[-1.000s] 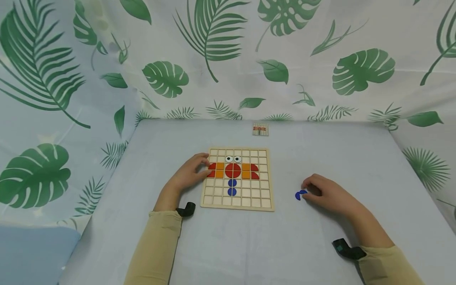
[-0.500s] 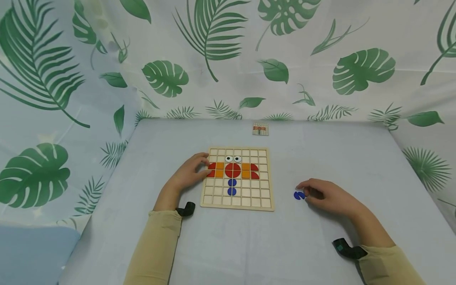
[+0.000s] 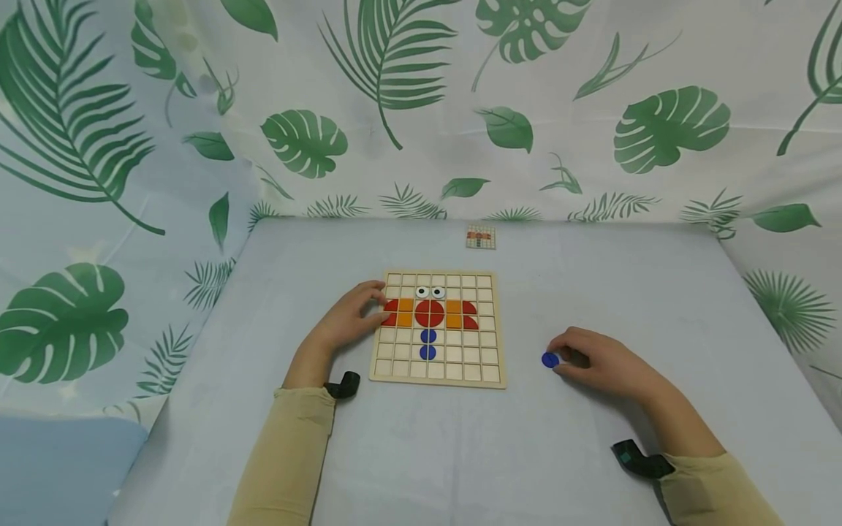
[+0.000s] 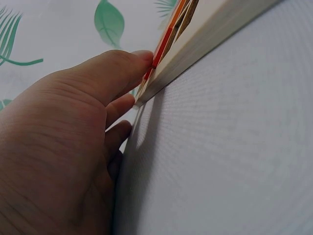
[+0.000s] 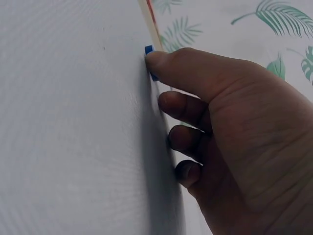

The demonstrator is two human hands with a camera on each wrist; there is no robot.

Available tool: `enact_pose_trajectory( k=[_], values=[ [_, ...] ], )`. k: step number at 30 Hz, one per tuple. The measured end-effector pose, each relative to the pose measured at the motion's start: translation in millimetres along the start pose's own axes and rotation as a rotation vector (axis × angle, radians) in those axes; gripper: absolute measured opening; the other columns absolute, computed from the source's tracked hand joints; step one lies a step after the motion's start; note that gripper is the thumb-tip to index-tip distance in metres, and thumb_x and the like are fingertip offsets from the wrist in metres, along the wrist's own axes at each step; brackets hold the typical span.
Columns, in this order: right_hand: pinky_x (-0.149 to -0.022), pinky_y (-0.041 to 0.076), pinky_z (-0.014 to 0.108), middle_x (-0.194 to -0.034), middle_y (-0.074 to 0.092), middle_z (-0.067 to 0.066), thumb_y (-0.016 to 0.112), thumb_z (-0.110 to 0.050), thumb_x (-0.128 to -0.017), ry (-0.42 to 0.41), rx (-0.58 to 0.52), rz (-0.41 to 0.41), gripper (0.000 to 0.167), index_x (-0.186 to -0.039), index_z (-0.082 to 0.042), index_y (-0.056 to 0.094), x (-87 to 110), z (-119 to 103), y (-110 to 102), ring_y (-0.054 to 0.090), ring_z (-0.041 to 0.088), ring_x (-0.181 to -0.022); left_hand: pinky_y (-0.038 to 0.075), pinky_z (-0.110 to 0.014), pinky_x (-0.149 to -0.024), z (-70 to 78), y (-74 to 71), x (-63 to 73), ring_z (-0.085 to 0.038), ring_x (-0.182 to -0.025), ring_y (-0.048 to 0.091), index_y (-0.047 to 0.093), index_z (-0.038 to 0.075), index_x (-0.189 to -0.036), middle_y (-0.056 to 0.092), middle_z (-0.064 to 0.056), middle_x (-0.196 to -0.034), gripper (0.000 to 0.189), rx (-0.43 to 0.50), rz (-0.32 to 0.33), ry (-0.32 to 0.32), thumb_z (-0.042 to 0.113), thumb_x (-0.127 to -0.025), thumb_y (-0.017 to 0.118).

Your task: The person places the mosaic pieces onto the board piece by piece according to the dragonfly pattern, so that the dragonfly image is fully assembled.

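Observation:
A square wooden grid board (image 3: 465, 354) lies on the table, bearing two eye pieces (image 3: 430, 292), a red circle (image 3: 430, 313), orange squares (image 3: 454, 314) and two blue discs (image 3: 428, 344). My left hand (image 3: 346, 315) rests at its left edge. The thumb touches a red piece (image 4: 161, 49) there, and the fingers are loosely bent. Right of the board, my right hand (image 3: 608, 364) pinches small blue half-circle pieces (image 3: 549, 359) between thumb and fingers, flat on the table. Together they make a disc. In the right wrist view, the thumb covers part of the blue pieces (image 5: 149, 49).
Behind the board lies a small pattern card (image 3: 481, 237) with a similar picture. The pale table (image 3: 421, 446) is bounded at the back and sides by a leaf-print cloth (image 3: 421, 168). Each wrist carries a black camera, such as the left one (image 3: 345, 385).
My right hand has shifted slightly left, and the two blue half-circles, apart and askew before, now sit together as one disc. The left hand and the board have stayed in place.

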State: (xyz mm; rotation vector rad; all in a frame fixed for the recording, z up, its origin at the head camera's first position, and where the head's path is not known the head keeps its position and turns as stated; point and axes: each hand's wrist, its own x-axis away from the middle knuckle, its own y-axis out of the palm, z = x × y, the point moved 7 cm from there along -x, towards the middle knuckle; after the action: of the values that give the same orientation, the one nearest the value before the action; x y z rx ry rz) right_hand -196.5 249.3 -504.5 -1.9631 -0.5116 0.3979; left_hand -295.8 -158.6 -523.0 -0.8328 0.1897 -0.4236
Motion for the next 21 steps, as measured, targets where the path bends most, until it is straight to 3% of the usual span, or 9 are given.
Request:
enact_pose_trajectory(
  k=[21],
  values=[
    [-0.067, 0.044, 0.022, -0.085, 0.054, -0.013, 0.076, -0.027, -0.087, 0.082, -0.065, 0.012, 0.025, -0.108, -0.023, 0.063, -1.4, 1.4, -3.7, 0.048, 0.003, -0.078, 0.028, -0.047, -0.122, -1.8, 1.7, -1.3, -0.028, -0.147, 0.034, 0.057, 0.020, -0.105, 0.043, -0.004, -0.153, 0.021, -0.002, 0.013, 0.036, 0.035, -0.094, 0.067]
  ],
)
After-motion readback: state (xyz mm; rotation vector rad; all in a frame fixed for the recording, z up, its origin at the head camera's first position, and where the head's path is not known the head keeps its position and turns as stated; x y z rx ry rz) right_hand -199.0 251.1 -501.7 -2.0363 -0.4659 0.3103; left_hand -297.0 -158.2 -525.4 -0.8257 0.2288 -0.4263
